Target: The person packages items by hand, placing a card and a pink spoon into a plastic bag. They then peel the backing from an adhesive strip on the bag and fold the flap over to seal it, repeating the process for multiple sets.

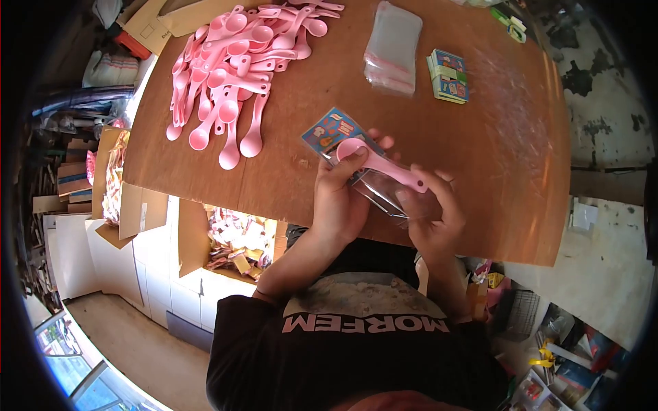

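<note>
Above the table's near edge, my left hand (pixel 340 198) is closed around a pink measuring spoon (pixel 389 168), its thumb pressed on the spoon's bowl. Under the spoon, in the same hand, lie a blue printed card (pixel 334 131) and a clear plastic bag (pixel 381 193). My right hand (pixel 439 219) has its thumb and fingers closed on the bag's edge, right by the holed end of the spoon's handle. The spoon slants down to the right, and its handle overlaps the bag in this view.
A large pile of pink spoons (pixel 236 68) covers the table's far left. Flat clear bags (pixel 394 44) and a banded stack of cards (pixel 449 75) lie farther back. Green-handled scissors (pixel 514 27) rest at the back right. An open carton (pixel 193 236) of packed items stands below the near edge.
</note>
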Demonstrator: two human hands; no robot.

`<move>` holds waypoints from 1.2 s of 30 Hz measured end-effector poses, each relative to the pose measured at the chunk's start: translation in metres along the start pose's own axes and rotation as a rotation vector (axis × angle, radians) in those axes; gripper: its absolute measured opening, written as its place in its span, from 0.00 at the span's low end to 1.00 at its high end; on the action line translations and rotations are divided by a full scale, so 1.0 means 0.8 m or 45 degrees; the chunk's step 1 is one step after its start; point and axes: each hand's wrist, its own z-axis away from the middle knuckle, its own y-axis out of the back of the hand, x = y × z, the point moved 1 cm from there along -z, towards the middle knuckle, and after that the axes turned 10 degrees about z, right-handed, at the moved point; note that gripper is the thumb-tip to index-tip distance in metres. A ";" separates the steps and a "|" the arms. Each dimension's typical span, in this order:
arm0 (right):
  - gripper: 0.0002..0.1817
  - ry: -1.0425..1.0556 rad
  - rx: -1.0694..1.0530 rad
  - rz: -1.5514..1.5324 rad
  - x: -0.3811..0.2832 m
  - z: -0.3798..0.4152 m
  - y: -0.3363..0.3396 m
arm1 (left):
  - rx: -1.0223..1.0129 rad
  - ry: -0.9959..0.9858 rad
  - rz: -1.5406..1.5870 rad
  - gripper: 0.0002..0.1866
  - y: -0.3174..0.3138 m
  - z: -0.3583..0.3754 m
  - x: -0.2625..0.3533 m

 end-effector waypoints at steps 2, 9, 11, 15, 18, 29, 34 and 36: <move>0.13 0.549 -0.032 0.468 -0.011 -0.021 0.023 | -0.046 0.086 -0.036 0.23 -0.004 -0.001 -0.003; 0.10 0.573 0.113 0.667 -0.070 -0.092 0.081 | 0.027 -0.251 -0.210 0.39 -0.005 0.000 0.005; 0.09 0.502 -0.047 0.602 -0.052 -0.108 0.074 | -0.125 -0.444 -0.497 0.41 -0.008 0.003 0.015; 0.04 0.296 -0.292 0.385 -0.058 -0.115 0.063 | -0.579 -0.741 -1.174 0.42 -0.030 0.001 0.029; 0.02 0.120 -0.459 0.181 -0.077 -0.113 0.056 | -0.779 -0.806 -1.418 0.34 -0.056 0.003 0.032; 0.11 0.154 -0.488 -0.179 -0.081 -0.111 0.064 | -0.387 -0.639 -1.190 0.09 -0.071 0.016 0.027; 0.09 0.809 -0.298 0.333 -0.085 -0.109 0.075 | -0.432 -0.585 -1.378 0.10 -0.069 0.014 0.024; 0.08 0.828 -0.210 0.603 -0.087 -0.104 0.077 | -0.453 -0.554 -1.359 0.11 -0.079 0.019 0.018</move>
